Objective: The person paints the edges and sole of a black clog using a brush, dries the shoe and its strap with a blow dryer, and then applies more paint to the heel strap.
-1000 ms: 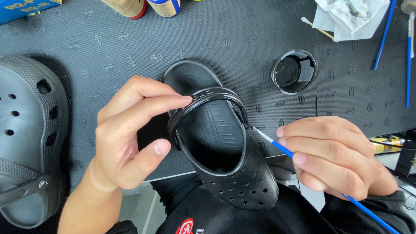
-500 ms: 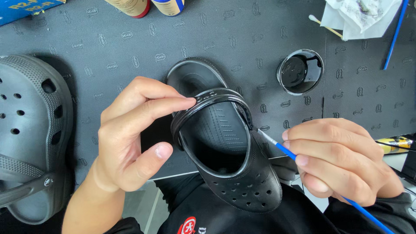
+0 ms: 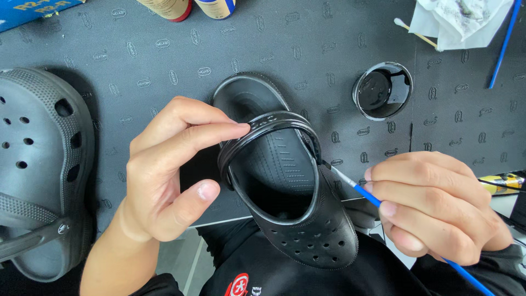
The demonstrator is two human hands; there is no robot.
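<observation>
A glossy black clog lies in front of me, toe towards me, with its heel strap swung up over the opening. My left hand pinches that strap between forefinger and thumb. My right hand grips a thin blue-handled brush like a pen. The brush tip touches the clog's right side where the strap pivots. A small round dish of black liquid sits beyond the brush on the dark mat.
A larger grey clog lies at the left edge. At the back stand two cans. Crumpled stained tissue, a cotton swab and another blue stick lie at the top right.
The view has drifted slightly, so the clog and dish sit a little lower in frame. Both hands keep their grips and the brush tip stays at the strap pivot.
</observation>
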